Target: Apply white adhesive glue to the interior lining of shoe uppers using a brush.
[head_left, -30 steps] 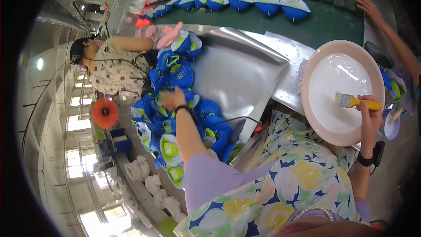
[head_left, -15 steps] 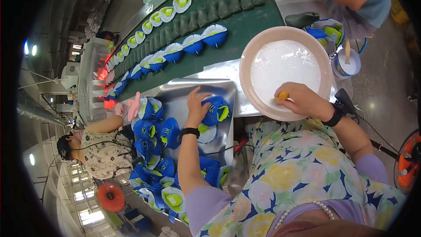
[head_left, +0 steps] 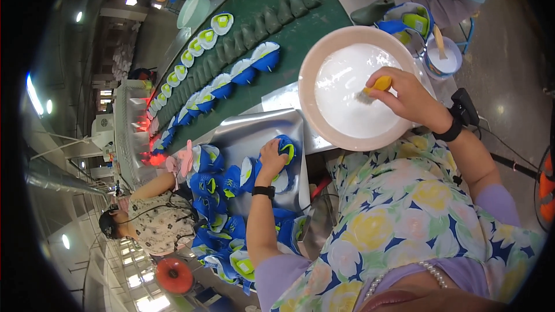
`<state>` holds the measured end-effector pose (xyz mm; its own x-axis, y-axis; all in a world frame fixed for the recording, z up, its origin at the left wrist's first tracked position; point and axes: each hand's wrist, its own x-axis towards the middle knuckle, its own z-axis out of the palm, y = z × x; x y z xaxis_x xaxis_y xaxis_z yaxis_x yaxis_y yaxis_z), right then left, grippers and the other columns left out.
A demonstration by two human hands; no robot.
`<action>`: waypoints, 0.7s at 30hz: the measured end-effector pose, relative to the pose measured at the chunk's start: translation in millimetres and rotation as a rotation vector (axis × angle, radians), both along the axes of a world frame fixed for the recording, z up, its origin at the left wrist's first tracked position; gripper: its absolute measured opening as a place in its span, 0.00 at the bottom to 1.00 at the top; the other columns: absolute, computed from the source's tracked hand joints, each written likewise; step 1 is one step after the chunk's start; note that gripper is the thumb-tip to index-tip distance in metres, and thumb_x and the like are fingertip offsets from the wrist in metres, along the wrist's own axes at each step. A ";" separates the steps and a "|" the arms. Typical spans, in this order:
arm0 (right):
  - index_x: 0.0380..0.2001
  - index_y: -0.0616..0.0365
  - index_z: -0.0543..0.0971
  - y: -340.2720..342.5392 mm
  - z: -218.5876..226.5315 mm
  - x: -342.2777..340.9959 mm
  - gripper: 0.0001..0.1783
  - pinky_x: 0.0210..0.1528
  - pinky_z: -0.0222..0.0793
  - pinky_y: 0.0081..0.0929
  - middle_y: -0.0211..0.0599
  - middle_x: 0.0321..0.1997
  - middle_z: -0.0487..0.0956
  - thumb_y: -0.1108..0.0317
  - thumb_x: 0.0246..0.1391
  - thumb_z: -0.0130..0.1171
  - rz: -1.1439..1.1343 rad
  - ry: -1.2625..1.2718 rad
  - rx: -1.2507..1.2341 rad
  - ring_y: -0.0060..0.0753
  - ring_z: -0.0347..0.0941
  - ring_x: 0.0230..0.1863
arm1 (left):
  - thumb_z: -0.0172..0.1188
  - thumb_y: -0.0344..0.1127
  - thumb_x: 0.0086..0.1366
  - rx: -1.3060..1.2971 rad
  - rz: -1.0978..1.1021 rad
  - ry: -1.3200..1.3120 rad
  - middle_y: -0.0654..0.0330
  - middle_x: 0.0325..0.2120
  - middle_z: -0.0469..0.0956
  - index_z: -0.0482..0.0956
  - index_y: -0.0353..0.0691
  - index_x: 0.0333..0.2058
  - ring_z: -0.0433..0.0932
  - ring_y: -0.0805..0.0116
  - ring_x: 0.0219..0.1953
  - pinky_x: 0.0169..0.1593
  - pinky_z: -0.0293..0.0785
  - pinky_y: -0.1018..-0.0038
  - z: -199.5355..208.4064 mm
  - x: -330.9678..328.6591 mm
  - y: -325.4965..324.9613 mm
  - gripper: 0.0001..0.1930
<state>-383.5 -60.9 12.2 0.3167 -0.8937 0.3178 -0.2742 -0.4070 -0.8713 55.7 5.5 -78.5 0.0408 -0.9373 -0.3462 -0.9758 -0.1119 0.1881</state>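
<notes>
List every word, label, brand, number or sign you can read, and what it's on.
None is legible enough to quote.
Lime-lined upper at the far row's right end: pale label, too small.
Small bucket: coloured marks, too blurred.
Brush in the right hand: none visible.

Left fingers, wide apart half a second ago, now together against the blue shoe upper

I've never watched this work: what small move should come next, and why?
Perhaps bring the yellow-handled brush toward the blue shoe upper: the right hand holds the brush over the white liquid, while the left hand grasps the upper.
</notes>
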 end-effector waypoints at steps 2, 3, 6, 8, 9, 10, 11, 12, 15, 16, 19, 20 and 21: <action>0.33 0.62 0.74 5.7 -5.3 -6.4 0.08 0.36 0.69 0.31 0.42 0.31 0.77 0.69 0.53 0.61 -0.042 0.045 -0.084 0.42 0.73 0.31 | 0.56 0.32 0.51 -0.060 -0.084 -0.123 0.52 0.52 0.70 0.70 0.39 0.54 0.64 0.49 0.56 0.59 0.61 0.57 0.5 -7.1 5.5 0.28; 0.33 0.62 0.74 8.0 -5.7 -9.4 0.09 0.36 0.69 0.31 0.43 0.31 0.77 0.69 0.53 0.61 -0.040 0.013 -0.010 0.43 0.74 0.32 | 0.56 0.30 0.51 -0.096 -0.118 -0.169 0.51 0.48 0.72 0.71 0.39 0.51 0.68 0.48 0.53 0.55 0.65 0.59 0.1 -3.1 2.1 0.25; 0.33 0.62 0.74 6.0 -12.1 -14.8 0.09 0.36 0.69 0.31 0.43 0.31 0.77 0.69 0.53 0.61 -0.062 0.015 -0.040 0.43 0.74 0.32 | 0.57 0.27 0.55 -0.292 -0.181 -0.208 0.55 0.37 0.77 0.71 0.37 0.43 0.76 0.54 0.42 0.42 0.72 0.66 9.0 18.5 -15.3 0.16; 0.33 0.62 0.74 7.5 -16.2 -19.8 0.09 0.36 0.69 0.30 0.42 0.31 0.77 0.69 0.53 0.61 -0.104 0.059 -0.127 0.42 0.74 0.31 | 0.56 0.26 0.59 -0.320 0.208 0.375 0.60 0.36 0.77 0.71 0.39 0.48 0.76 0.65 0.41 0.42 0.74 0.71 51.3 0.6 -37.3 0.17; 0.33 0.62 0.74 5.2 -14.8 -23.9 0.09 0.36 0.69 0.30 0.42 0.31 0.77 0.69 0.53 0.61 -0.117 0.036 -0.112 0.42 0.73 0.31 | 0.54 0.25 0.61 -0.264 0.244 0.704 0.59 0.38 0.77 0.70 0.38 0.52 0.76 0.66 0.41 0.44 0.74 0.71 74.2 -18.8 -41.8 0.18; 0.33 0.61 0.74 2.6 -12.5 -27.5 0.09 0.36 0.69 0.30 0.43 0.32 0.77 0.69 0.53 0.61 -0.125 0.003 -0.098 0.42 0.73 0.31 | 0.52 0.24 0.64 -0.202 0.283 1.023 0.57 0.40 0.77 0.69 0.37 0.55 0.76 0.68 0.42 0.46 0.75 0.72 101.3 -39.6 -43.7 0.20; 0.33 0.62 0.75 -0.3 -9.5 -27.5 0.09 0.34 0.68 0.27 0.40 0.31 0.77 0.68 0.53 0.61 -0.132 -0.019 -0.061 0.36 0.73 0.29 | 0.52 0.25 0.63 -0.206 0.323 1.238 0.57 0.45 0.76 0.64 0.38 0.60 0.76 0.67 0.46 0.51 0.73 0.71 117.3 -62.1 -45.7 0.25; 0.33 0.62 0.75 -2.2 -6.6 -26.0 0.09 0.34 0.68 0.27 0.40 0.31 0.77 0.68 0.53 0.61 -0.152 -0.028 -0.058 0.36 0.73 0.29 | 0.52 0.25 0.63 -0.193 0.305 1.229 0.57 0.45 0.76 0.64 0.38 0.60 0.76 0.67 0.46 0.51 0.73 0.71 120.6 -71.6 -46.9 0.25; 0.37 0.62 0.76 -12.4 1.2 -20.3 0.07 0.40 0.69 0.19 0.32 0.35 0.78 0.71 0.55 0.60 -0.073 -0.326 0.088 0.21 0.73 0.36 | 0.54 0.29 0.64 -0.320 -0.263 0.512 0.55 0.53 0.72 0.62 0.36 0.61 0.73 0.65 0.52 0.54 0.72 0.71 121.7 -99.4 -44.9 0.26; 0.37 0.62 0.76 -12.2 7.3 -15.7 0.07 0.40 0.69 0.19 0.32 0.35 0.78 0.71 0.55 0.60 -0.108 -0.334 0.093 0.21 0.73 0.36 | 0.54 0.29 0.64 -0.300 -0.295 0.513 0.55 0.53 0.72 0.62 0.36 0.61 0.73 0.65 0.52 0.54 0.72 0.71 119.4 -114.3 -44.6 0.26; 0.37 0.60 0.77 -17.0 25.3 -6.9 0.09 0.36 0.69 0.19 0.33 0.33 0.78 0.69 0.54 0.61 -0.112 -0.480 0.065 0.22 0.73 0.33 | 0.49 0.44 0.68 -0.069 0.167 1.253 0.56 0.57 0.68 0.59 0.39 0.63 0.71 0.61 0.56 0.57 0.70 0.65 121.5 -160.8 -43.7 0.28; 0.33 0.60 0.76 -16.8 29.3 -4.7 0.09 0.32 0.68 0.20 0.34 0.29 0.77 0.67 0.53 0.62 -0.151 -0.435 -0.025 0.24 0.73 0.28 | 0.49 0.44 0.68 -0.050 0.148 1.251 0.56 0.57 0.68 0.59 0.39 0.63 0.71 0.61 0.56 0.57 0.70 0.65 122.5 -171.9 -45.1 0.28; 0.30 0.60 0.75 -15.9 30.4 -5.2 0.10 0.28 0.66 0.21 0.35 0.25 0.77 0.65 0.53 0.62 -0.182 -0.385 -0.115 0.27 0.72 0.24 | 0.49 0.46 0.68 -0.095 0.141 1.289 0.56 0.57 0.68 0.59 0.39 0.63 0.71 0.61 0.56 0.58 0.70 0.64 122.3 -180.3 -46.6 0.29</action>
